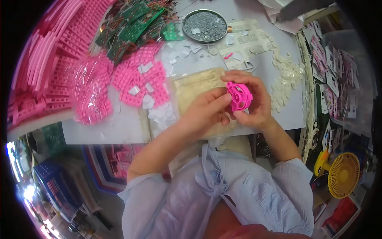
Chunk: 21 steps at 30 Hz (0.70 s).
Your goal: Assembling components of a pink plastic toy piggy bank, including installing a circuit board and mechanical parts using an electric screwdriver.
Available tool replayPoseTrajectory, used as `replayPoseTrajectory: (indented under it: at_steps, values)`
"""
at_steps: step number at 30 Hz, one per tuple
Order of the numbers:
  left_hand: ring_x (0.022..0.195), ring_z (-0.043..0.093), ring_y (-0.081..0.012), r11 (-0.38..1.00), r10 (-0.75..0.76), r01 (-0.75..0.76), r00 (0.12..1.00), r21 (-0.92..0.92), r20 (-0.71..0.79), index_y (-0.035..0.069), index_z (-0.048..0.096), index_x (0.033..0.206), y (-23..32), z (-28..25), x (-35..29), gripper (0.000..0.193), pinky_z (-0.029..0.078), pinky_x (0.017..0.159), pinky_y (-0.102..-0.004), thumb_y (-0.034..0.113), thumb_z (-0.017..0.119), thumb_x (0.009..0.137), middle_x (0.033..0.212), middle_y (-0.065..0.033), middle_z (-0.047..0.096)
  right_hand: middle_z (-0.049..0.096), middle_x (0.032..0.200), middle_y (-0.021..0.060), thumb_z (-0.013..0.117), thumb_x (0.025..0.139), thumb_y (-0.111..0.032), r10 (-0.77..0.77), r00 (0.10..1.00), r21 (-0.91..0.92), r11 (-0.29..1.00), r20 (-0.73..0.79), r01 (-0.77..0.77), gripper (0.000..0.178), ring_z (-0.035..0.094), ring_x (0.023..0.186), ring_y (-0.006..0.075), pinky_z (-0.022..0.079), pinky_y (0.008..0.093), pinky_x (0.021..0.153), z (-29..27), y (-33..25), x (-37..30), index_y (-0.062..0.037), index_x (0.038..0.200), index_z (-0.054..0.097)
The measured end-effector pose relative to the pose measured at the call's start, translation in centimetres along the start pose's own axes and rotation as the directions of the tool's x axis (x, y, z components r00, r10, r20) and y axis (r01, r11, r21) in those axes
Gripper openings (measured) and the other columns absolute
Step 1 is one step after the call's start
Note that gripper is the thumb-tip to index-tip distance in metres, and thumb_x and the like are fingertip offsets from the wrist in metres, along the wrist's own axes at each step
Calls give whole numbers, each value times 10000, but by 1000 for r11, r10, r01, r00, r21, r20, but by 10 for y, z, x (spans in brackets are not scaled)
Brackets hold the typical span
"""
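Observation:
Between my two hands is a small bright pink plastic part (pixel 240 96), rounded, with an open frame and a ring-like hub. My right hand (pixel 258 99) wraps round its far and right sides, the thumb at its lower edge. From the left, my left hand (pixel 207 109) presses its thumb and fingers against the part's near face. Both hands are above a cream-coloured cloth-like pad (pixel 195 85) on the white table (pixel 107 133). What the left fingers may hold behind the part is hidden.
Pink keypad-like pieces (pixel 141 75), a clear bag (pixel 91 89) of pink parts and green circuit boards (pixel 135 28) lie left. A round dish (pixel 205 26) of small metal bits stands at the back. Pale discs (pixel 288 75) lie right; a yellow fan (pixel 344 175) stands lower right.

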<state>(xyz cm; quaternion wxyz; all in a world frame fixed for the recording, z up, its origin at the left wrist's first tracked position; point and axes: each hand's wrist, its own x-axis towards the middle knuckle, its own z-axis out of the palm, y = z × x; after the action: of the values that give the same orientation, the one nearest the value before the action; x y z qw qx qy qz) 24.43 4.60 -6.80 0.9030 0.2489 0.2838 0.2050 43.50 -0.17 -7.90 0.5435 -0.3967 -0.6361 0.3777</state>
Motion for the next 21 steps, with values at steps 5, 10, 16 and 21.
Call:
replayPoseTrajectory:
  at_steps: [5, 10, 16, 21]
  values:
    - [663, 558, -57, 891, 229, -203, 973, 407, -16, 12, 624, 1118, -5, -29, -14, 192, 435, 598, -188, 169, 643, 1008, 869, 2, 652, 629, 1258, 133, 782, 740, -86, 185, 983, 82, 979, 2, -184, 499, 598, 1165, 245, 492, 360, 946, 9, -2, -3, -49, 1216, 636]
    - [629, 526, -54, 571, 324, -145, 944, 808, -59, 1, 629, 1096, -5, -35, -31, 176, 427, 574, -217, 101, 686, 963, 832, -18, 644, 680, 921, 99, 761, 807, -59, 103, 982, -482, 876, 156, -15, 195, 667, 788, 241, 532, 330, 671, 10, -9, 8, -55, 987, 686]
    - [666, 602, -216, -62, 625, -289, 735, 955, 263, 21, 653, 1012, -8, -47, -50, 172, 483, 610, -323, 59, 734, 865, 823, -93, 642, 683, 866, 90, 755, 809, -17, 212, 972, -580, 807, 104, -114, 119, 643, 689, 203, 506, 298, 583, -8, -3, -9, -33, 910, 694]
    - [758, 646, -300, -187, 614, -297, 709, 936, 347, 39, 662, 939, -20, -61, -50, 147, 511, 643, -389, 53, 750, 821, 842, -107, 648, 682, 886, 66, 730, 839, 34, 260, 966, -476, 849, -5, -231, 108, 593, 690, 97, 471, 232, 604, -15, -2, -20, 11, 938, 695]
